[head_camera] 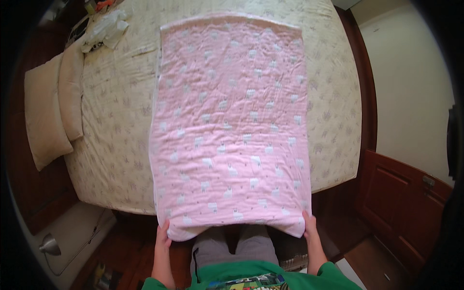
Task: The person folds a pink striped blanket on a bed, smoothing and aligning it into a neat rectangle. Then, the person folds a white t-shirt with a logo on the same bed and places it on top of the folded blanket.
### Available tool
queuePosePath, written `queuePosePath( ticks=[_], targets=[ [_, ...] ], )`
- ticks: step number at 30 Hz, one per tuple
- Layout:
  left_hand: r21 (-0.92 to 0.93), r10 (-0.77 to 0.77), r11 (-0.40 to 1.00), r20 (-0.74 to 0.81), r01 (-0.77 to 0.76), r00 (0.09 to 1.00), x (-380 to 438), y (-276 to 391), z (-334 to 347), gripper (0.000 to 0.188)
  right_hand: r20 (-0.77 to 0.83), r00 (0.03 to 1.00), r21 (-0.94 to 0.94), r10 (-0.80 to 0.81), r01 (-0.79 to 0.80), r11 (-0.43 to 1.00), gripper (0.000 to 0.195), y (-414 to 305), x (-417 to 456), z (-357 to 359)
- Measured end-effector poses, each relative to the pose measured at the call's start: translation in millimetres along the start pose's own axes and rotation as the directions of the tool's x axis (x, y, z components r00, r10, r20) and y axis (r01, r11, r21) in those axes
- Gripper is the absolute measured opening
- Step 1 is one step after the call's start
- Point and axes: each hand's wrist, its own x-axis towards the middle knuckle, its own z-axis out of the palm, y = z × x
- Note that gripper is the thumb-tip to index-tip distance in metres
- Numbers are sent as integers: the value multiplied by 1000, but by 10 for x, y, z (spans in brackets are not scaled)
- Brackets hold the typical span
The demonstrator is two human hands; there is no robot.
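Observation:
A pink blanket (232, 119) with white animal figures and a pale edging lies spread over the bed. Its near end hangs past the mattress edge, in front of my legs. My left hand (164, 233) grips the near left corner, and my right hand (309, 224) pinches the near right side. Between the two hands the near hem sags in the corners and bows up in the middle. Wrinkles run across the cloth. The far edge of the blanket rests on the patterned cream bed sheet (116, 152).
Two beige pillows (45, 112) are stacked at the left. Above them lies a white plastic bag (107, 30). A metal lamp (50, 245) stands at lower left. A dark red wooden panel (402, 203) rises at the right, beside the bed's wooden frame (366, 90).

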Motion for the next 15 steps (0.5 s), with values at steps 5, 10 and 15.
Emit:
queuePosePath(
  ticks=[5,10,15],
  targets=[
    [90,-155,983,-83,163,984,-338,111,-34,53,-17,989,28,146,-146,989,42,-214,-295,-203],
    [103,-128,985,-113,140,985,-256,599,298,63,54,964,49,260,-263,964,43,-821,-258,-134],
    [-323,-130,920,288,224,949,905,1670,643,33,385,921,212,-60,-24,977,31,-1979,739,436]
  ],
)
